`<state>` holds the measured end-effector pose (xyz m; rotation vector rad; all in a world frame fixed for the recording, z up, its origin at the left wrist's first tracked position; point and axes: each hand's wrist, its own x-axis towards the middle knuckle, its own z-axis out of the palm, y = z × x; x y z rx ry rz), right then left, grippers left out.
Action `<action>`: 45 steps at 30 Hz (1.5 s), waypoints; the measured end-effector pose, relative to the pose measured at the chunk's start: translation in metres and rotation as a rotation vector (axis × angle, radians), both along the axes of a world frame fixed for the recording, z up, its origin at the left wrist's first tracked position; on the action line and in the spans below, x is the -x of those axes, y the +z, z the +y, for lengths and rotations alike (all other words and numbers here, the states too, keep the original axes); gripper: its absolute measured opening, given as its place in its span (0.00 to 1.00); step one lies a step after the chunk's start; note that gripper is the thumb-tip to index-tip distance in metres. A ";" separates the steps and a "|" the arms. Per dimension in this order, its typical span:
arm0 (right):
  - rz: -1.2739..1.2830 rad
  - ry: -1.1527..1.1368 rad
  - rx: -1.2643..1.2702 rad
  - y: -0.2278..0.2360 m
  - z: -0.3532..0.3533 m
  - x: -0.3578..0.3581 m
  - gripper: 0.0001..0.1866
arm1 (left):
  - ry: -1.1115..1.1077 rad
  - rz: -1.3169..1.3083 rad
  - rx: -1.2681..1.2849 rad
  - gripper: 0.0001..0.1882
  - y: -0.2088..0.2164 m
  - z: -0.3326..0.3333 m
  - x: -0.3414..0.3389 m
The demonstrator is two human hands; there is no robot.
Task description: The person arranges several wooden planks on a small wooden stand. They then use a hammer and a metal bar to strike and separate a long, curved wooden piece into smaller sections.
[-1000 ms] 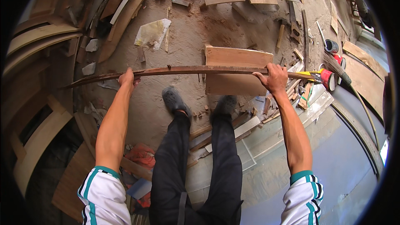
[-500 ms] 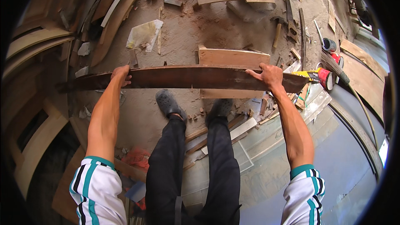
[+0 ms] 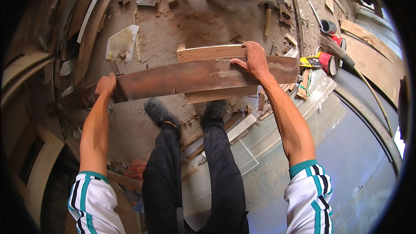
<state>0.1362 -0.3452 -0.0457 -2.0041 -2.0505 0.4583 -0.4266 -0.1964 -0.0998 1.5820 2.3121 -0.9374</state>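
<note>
A long reddish-brown wooden plank stretches across the view in front of me, its broad face turned up and its right end higher than its left. My left hand grips it toward the left end, fingers hidden beneath or behind. My right hand is closed over the upper edge toward the right end, thumb lying on the face. Partly hidden behind the plank is a lighter wooden block or box, which shows above and below it. Whether the two touch, I cannot tell.
A hammer and a handsaw lie beyond the plank. At the right are a yellow-bladed saw, a red can, a dark can and a broom. Boards lean at the left; glass sheets lie near right.
The plank has rolled so that more of its broad face shows, and its right end has risen. Both hands keep their hold. The whole view has shifted, with the surroundings moving left.
</note>
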 end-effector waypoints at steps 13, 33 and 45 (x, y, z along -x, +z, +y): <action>-0.366 -0.095 0.031 0.010 -0.042 -0.098 0.35 | -0.659 -0.702 0.060 0.35 0.013 -0.035 -0.180; -0.350 -0.158 0.218 0.046 -0.068 -0.163 0.40 | -0.560 -0.653 0.060 0.42 0.038 -0.067 -0.244; -0.339 -0.120 0.149 0.003 -0.072 -0.146 0.38 | -0.495 -0.623 0.041 0.43 0.008 -0.068 -0.224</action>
